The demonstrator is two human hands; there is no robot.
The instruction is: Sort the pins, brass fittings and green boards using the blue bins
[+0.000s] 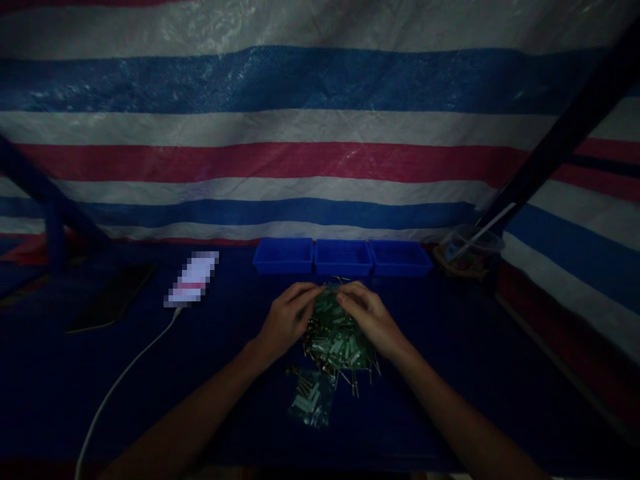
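Over the far side of a pile of screws and pale wall plugs (345,343), my left hand (291,313) and my right hand (367,313) are close together. The fingers of both are bent into a pinch at about the same height. Between the fingertips there may be something thin and clear, but the dim light keeps me from making it out. Long thin metal pins stick out at the pile's near edge. Nearer to me, a small clear plastic bag (311,400) lies flat with several screws and white plugs in it.
Three blue trays (343,257) stand in a row behind the pile. A lit phone (193,280) with a white cable (125,373) and a dark phone (113,297) lie to the left. A clear plastic tub (470,247) sits at back right. Striped sheeting (300,160) hangs behind.
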